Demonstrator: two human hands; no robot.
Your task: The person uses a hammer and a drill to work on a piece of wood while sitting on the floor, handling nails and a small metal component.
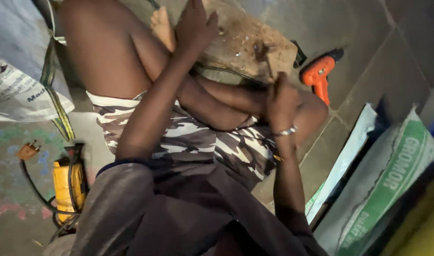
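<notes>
While left hand [194, 23] lies flat on wooden block [247, 45], fingers released, right hand [281, 102] clenched at block edge; orange drill [318, 73] near.

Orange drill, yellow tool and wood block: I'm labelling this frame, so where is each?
Orange drill [317, 75], head view, on its body.
Yellow tool [64, 187], head view, on its yellow casing.
Wood block [247, 45], head view, on its top face.

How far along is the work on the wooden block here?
Done: nothing finished is visible. In hand: the left hand presses the wooden block, while the right hand grips a tool against its edge. Left: unclear; the orange drill lies unused on the floor.
</notes>
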